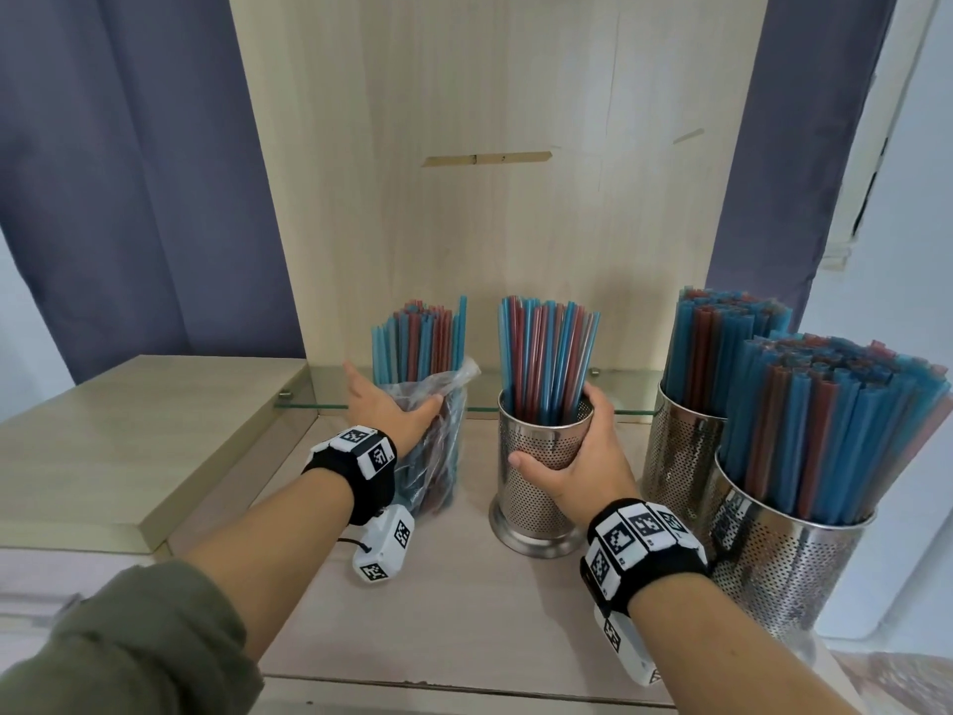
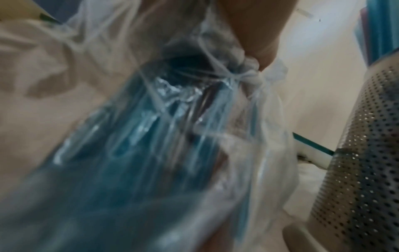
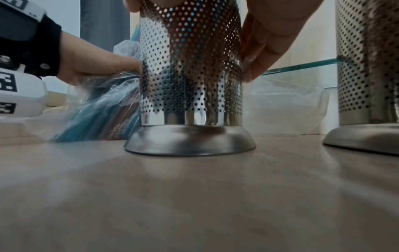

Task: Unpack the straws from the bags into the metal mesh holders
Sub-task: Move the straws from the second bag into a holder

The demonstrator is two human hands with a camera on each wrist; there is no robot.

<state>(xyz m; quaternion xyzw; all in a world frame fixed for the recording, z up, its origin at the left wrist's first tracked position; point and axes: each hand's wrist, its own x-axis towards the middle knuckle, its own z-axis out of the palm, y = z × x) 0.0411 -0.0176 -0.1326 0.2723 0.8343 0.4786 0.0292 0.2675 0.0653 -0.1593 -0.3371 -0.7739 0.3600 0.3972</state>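
Note:
A clear plastic bag (image 1: 438, 456) of blue and red straws (image 1: 420, 343) stands upright on the wooden shelf (image 1: 443, 601). My left hand (image 1: 384, 410) grips it around the middle, thumb in front; the bag (image 2: 151, 136) fills the left wrist view. Beside it on the right, a perforated metal holder (image 1: 536, 482) is partly filled with straws (image 1: 546, 353). My right hand (image 1: 577, 467) wraps around that holder near its rim, thumb in front, fingers behind. The holder (image 3: 190, 76) stands flat on its base in the right wrist view.
Two more metal holders (image 1: 680, 456) (image 1: 789, 559), packed full of straws, stand at the right. A glass ledge (image 1: 330, 399) runs behind. A raised wooden block (image 1: 129, 430) sits at the left. An empty clear bag (image 3: 287, 105) lies behind the held holder.

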